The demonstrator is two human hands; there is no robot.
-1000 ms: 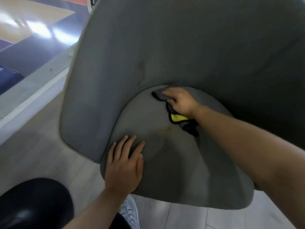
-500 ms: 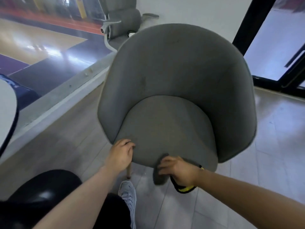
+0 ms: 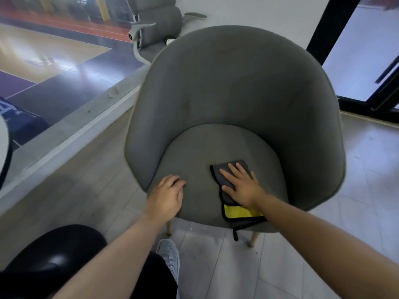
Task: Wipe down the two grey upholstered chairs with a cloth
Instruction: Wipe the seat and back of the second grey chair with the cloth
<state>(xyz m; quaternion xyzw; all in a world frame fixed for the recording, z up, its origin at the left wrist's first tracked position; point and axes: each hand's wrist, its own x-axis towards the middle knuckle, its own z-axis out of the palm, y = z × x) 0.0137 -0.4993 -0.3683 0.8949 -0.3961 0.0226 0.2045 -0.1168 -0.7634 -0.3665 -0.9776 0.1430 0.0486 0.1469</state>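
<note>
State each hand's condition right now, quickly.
Left hand: rests on the chair front edge, fingers bent; grip cannot be told.
Right hand: open, pressing the cloth flat.

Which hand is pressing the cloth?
The right hand, spread flat on the grey-and-yellow cloth; the left hand rests bare on the chair seat.

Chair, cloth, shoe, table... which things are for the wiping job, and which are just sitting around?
For the job:
grey chair
cloth, spread on its seat
right hand, pressing flat on the cloth
left hand, on the seat's front edge

Just around:
white table, at the left edge
grey shoe
glass door, on the right
</note>
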